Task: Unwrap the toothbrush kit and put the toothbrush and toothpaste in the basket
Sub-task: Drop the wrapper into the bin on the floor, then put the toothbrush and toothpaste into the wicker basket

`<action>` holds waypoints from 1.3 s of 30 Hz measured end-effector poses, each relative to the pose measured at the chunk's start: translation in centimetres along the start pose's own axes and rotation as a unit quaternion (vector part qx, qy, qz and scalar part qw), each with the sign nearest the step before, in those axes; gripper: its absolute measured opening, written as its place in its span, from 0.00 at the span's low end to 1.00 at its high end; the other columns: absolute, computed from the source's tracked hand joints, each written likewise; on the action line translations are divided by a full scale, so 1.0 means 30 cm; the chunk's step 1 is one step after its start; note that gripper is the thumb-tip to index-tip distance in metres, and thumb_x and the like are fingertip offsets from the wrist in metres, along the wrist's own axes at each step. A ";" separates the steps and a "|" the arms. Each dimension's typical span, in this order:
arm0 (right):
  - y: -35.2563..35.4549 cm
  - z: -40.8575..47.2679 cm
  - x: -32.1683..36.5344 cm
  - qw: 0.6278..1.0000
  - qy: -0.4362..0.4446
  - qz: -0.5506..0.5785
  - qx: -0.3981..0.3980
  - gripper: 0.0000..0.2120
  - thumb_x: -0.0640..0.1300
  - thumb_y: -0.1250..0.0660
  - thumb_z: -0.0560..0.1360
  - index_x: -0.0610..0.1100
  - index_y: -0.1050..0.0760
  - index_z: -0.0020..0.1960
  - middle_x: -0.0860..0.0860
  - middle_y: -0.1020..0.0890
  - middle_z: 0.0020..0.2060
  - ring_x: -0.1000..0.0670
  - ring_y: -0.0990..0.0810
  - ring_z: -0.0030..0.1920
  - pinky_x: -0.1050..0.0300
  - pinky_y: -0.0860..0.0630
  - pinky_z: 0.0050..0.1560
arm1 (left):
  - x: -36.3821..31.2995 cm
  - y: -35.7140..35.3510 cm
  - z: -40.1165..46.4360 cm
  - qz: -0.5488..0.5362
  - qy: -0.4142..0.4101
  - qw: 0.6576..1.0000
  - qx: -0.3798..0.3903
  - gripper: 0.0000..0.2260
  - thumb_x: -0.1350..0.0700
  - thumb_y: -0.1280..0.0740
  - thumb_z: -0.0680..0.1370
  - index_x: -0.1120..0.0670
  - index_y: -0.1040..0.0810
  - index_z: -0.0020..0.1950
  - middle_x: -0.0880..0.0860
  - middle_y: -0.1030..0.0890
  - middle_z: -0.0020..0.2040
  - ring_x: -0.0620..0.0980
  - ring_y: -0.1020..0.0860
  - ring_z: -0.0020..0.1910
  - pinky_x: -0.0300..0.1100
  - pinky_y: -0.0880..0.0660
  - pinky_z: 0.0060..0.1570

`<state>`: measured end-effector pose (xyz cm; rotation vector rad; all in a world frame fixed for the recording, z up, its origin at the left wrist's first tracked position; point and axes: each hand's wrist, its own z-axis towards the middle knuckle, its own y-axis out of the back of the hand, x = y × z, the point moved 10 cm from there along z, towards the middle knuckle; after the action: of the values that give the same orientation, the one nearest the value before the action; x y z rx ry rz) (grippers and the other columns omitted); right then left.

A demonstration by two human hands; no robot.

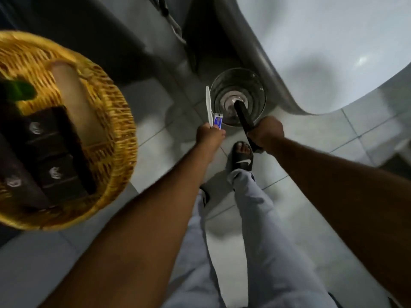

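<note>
My left hand (210, 135) is closed around a white toothbrush (208, 105) and a small blue and white toothpaste tube (218, 121), both sticking up from the fist. In my right hand (268, 133) is a long black wrapper (243, 116), its far end hanging over the mouth of a round metal bin (238, 96) on the floor. The woven yellow basket (120, 121) sits at the left, raised well above the floor, with several black boxes (53, 152) and a pale rolled item (73, 94) inside it.
A white basin (333, 45) fills the upper right, with a dark pipe (175, 27) beside it. Below are grey floor tiles (155, 150), my legs in light trousers and a black slide sandal (242, 158) near the bin.
</note>
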<state>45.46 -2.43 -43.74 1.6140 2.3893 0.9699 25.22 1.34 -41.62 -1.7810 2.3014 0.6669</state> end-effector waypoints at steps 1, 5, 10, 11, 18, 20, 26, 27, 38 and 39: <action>-0.019 0.030 -0.015 1.000 -0.009 0.000 0.002 0.12 0.49 0.27 0.72 0.39 0.21 0.43 0.42 0.16 0.41 0.41 0.15 0.41 0.44 0.16 0.44 | 0.015 -0.009 0.030 0.008 0.006 1.000 -0.002 0.04 0.64 0.43 0.80 0.60 0.28 0.50 0.62 0.23 0.47 0.54 0.23 0.39 0.30 0.36 0.17; -0.060 0.121 -0.043 1.000 -0.027 0.009 0.002 0.15 0.52 0.27 0.72 0.45 0.29 0.36 0.45 0.19 0.38 0.47 0.19 0.35 0.51 0.17 0.38 | 0.062 -0.040 0.121 0.004 0.025 1.000 0.002 0.13 0.62 0.43 0.81 0.65 0.28 0.63 0.63 0.20 0.51 0.53 0.19 0.43 0.34 0.27 0.24; -0.100 0.220 -0.002 0.996 -0.016 0.085 0.010 0.12 0.45 0.24 0.71 0.46 0.28 0.45 0.50 0.23 0.38 0.54 0.23 0.33 0.67 0.31 0.24 | 0.082 -0.048 0.202 0.020 0.031 0.999 -0.009 0.15 0.62 0.41 0.80 0.63 0.28 0.66 0.63 0.18 0.58 0.58 0.18 0.55 0.44 0.20 0.41; -0.103 0.235 0.014 0.995 -0.006 0.102 0.007 0.12 0.45 0.24 0.71 0.46 0.26 0.49 0.51 0.23 0.38 0.54 0.22 0.35 0.67 0.30 0.25 | 0.078 -0.048 0.213 0.025 0.025 0.999 -0.009 0.15 0.61 0.41 0.80 0.63 0.28 0.66 0.62 0.18 0.57 0.58 0.18 0.54 0.42 0.23 0.40; 0.044 0.066 0.099 0.985 0.101 0.118 -0.077 0.07 0.41 0.31 0.76 0.47 0.24 0.40 0.52 0.20 0.39 0.55 0.20 0.41 0.61 0.22 0.42 | -0.042 -0.072 0.064 0.028 -0.026 0.999 0.001 0.13 0.60 0.40 0.79 0.62 0.25 0.63 0.62 0.18 0.57 0.57 0.19 0.55 0.43 0.23 0.46; 0.143 -0.059 0.115 0.974 0.137 0.141 -0.114 0.03 0.40 0.31 0.77 0.45 0.20 0.45 0.51 0.19 0.41 0.56 0.20 0.41 0.66 0.25 0.41 | -0.099 -0.079 -0.053 0.013 -0.044 0.999 0.016 0.13 0.60 0.41 0.80 0.60 0.24 0.62 0.59 0.17 0.55 0.53 0.19 0.52 0.38 0.27 0.37; 0.491 -0.559 0.294 0.925 0.240 0.191 -0.225 0.05 0.42 0.30 0.75 0.41 0.20 0.42 0.48 0.20 0.34 0.54 0.24 0.35 0.74 0.33 0.35 | -0.328 0.039 -0.501 -0.013 -0.127 0.991 0.044 0.11 0.56 0.42 0.80 0.55 0.20 0.52 0.49 0.17 0.40 0.44 0.21 0.38 0.35 0.28 0.34; 0.536 -0.643 0.341 0.915 0.250 0.222 -0.227 0.04 0.41 0.30 0.76 0.41 0.19 0.44 0.49 0.19 0.35 0.56 0.23 0.36 0.75 0.32 0.37 | -0.377 0.079 -0.575 -0.019 -0.147 0.988 0.046 0.10 0.56 0.42 0.80 0.54 0.21 0.48 0.52 0.17 0.41 0.46 0.20 0.38 0.37 0.26 0.35; 0.726 -1.504 1.157 0.793 0.512 0.188 -0.271 0.07 0.37 0.29 0.75 0.40 0.18 0.53 0.49 0.16 0.45 0.55 0.21 0.43 0.81 0.34 0.45 | -0.856 0.794 -1.178 -0.006 -0.347 0.938 0.026 0.08 0.51 0.40 0.81 0.48 0.23 0.45 0.50 0.16 0.44 0.48 0.17 0.46 0.39 0.24 0.43; 0.715 -1.568 1.217 0.778 0.539 0.174 -0.272 0.08 0.36 0.30 0.75 0.39 0.18 0.53 0.47 0.15 0.46 0.52 0.19 0.44 0.79 0.33 0.46 | -0.877 0.868 -1.208 -0.002 -0.362 0.932 0.014 0.08 0.52 0.40 0.81 0.48 0.22 0.46 0.51 0.16 0.45 0.50 0.17 0.47 0.40 0.24 0.43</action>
<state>27.25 13.12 14.85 1.4237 1.7951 2.9564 13.15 13.74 7.21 -1.2215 1.7789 1.0625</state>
